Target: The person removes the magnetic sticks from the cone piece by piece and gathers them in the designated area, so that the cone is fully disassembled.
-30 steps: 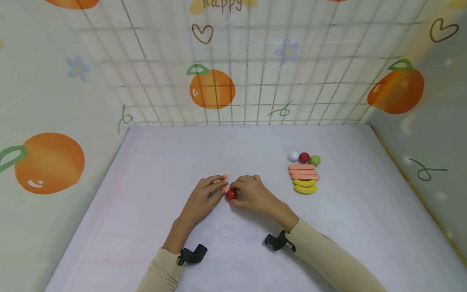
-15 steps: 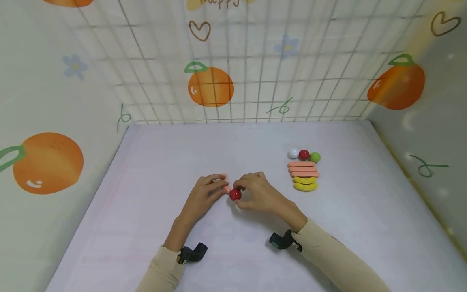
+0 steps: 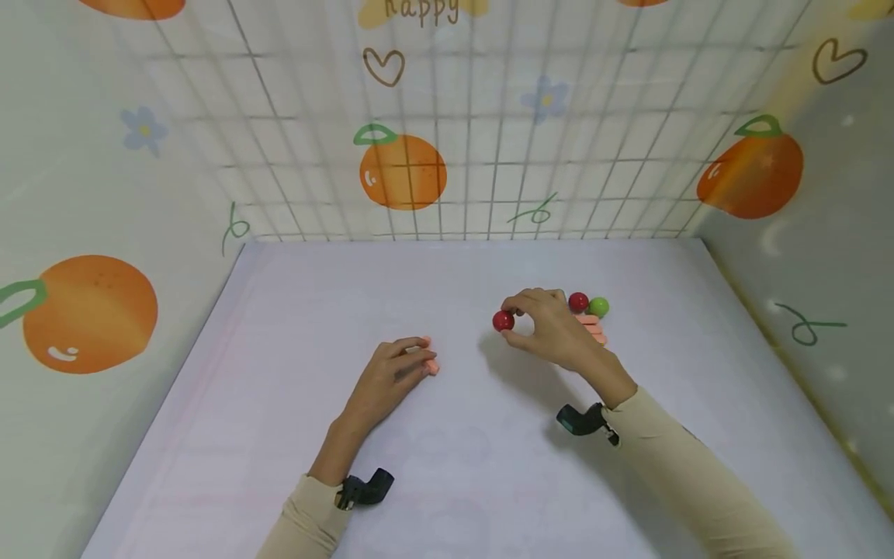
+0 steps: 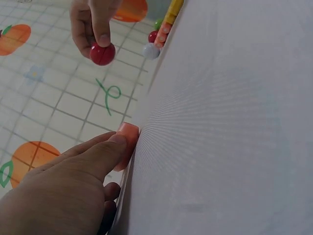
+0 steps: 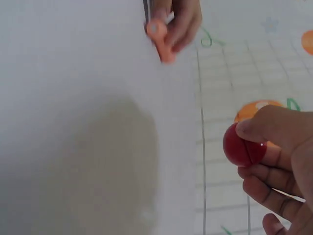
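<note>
My right hand [image 3: 555, 330] pinches a glossy red ball [image 5: 238, 146] between thumb and fingers, above the table. A dark seam runs across the ball in the right wrist view. Lower and to the left, my left hand [image 3: 391, 373] holds a salmon-pink stick [image 4: 127, 142] at the table surface, thumb against it. The right wrist view shows this pink piece with a round, pale-spotted end; the fingers hide part of it, and I cannot tell whether it is one piece or two.
Behind my right hand lie another red ball [image 3: 578, 302], a green ball [image 3: 599, 307] and several pink sticks [image 3: 592, 329]. A white ball [image 4: 151, 51] and something yellow [image 4: 172, 12] show in the left wrist view. A patterned curtain [image 3: 314, 178] borders the white table [image 3: 314, 295].
My right hand has lifted the red ball off the table, away from the pink piece, up and to the right. My left hand stays in place with the pink stick.
</note>
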`<state>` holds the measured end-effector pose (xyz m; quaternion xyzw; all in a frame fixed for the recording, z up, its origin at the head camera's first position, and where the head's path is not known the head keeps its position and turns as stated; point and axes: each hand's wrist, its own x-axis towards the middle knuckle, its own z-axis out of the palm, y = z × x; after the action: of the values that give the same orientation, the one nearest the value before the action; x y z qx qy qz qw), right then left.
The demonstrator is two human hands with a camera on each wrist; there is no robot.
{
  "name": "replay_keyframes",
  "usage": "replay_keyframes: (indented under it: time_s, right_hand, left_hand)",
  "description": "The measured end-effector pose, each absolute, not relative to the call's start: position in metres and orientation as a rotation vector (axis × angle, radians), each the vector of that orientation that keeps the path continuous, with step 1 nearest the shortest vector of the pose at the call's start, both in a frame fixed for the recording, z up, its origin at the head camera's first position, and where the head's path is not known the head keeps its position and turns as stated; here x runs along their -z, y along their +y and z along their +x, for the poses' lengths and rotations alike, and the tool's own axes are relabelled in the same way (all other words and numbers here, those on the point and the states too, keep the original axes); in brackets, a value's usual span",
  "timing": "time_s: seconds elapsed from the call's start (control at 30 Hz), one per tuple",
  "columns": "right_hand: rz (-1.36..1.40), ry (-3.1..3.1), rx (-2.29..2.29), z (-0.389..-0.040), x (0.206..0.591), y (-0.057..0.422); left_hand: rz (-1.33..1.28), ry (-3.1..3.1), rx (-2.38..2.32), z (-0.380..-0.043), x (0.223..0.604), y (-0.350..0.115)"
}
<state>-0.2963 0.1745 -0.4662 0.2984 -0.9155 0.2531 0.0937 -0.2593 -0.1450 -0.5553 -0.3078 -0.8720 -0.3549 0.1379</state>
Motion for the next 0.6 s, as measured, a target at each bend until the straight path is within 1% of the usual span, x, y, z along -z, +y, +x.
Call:
replay_keyframes:
  time_s: [0.27,0.6]
  right_hand:
    - [0.791,-2.779,-0.717,-0.316,0.461,0.196]
    - [0.726,-2.801,-0.692,-0.329,0.464,0.213]
  left_hand:
    - [-0.888,-2.509,1.052,-0.258,0.554,-0.143]
    - [-0.906,-2.513,1.04,-0.26,0.556,-0.144]
